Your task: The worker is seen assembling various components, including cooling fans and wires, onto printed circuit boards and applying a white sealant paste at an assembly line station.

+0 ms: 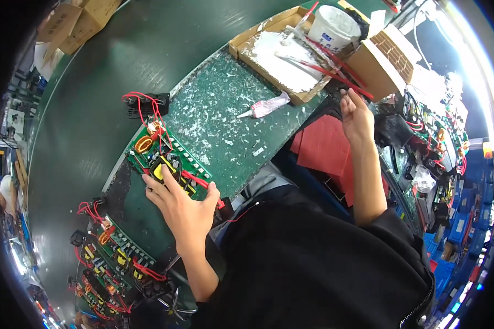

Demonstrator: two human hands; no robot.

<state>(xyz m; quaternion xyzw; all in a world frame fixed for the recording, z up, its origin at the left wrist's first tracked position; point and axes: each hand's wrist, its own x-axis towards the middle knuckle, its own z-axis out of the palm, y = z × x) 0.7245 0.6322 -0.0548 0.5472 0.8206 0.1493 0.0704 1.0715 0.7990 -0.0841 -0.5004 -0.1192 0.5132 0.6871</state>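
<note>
My left hand (184,211) lies spread over a green circuit board (189,164) at the bench's near edge. Its fingertips touch the yellow-wrapped parts and the board's near end, by a thick red wire. The board carries copper coils and a row of white parts; red wires lead from it to a black finned part (148,107). My right hand (359,120) is raised at the right with its fingers curled together, close beside a red stick (332,75). Whatever sits between those fingertips cannot be made out. The stick's far end rests over a cardboard tray (288,92) of white paste (280,60).
A white tub (335,27) and a carton (376,68) stand by the tray. A white tube with a nozzle (266,105) lies on the paste-flecked bench (214,115). More boards (118,255) crowd the lower left, others the right. Red sheets (324,145) lie below my right hand.
</note>
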